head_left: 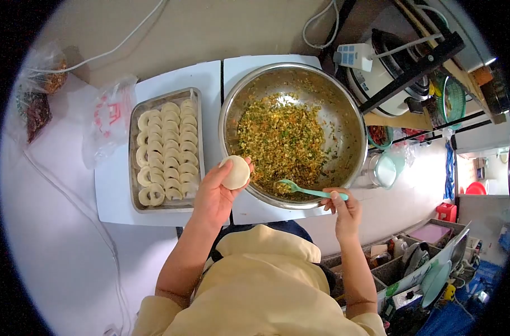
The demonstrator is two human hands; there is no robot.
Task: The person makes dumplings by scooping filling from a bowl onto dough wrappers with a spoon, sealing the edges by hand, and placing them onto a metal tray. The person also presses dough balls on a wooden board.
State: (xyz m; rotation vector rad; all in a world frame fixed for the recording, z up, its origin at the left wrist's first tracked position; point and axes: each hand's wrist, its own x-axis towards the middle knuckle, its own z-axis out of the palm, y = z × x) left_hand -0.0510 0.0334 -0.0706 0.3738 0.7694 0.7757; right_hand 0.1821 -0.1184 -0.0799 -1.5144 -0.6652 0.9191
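Observation:
A round dough wrapper (236, 172) lies in my left hand (217, 190), fingers curled around it at the bowl's left front rim. My right hand (344, 210) grips the handle of a light green spoon (316, 192), whose tip dips into the chopped filling (286, 140). That yellow, green and orange filling sits in a large steel bowl (344, 123). Left of the bowl, a metal tray (134, 168) holds rows of folded, crescent-shaped dumplings (171, 148).
A clear plastic bag (110, 115) with red print lies left of the tray. At the right stand a rice cooker (372, 84), a dark rack (415, 73) and green baskets (452, 99). Bins and household items (400, 263) are on the lower right.

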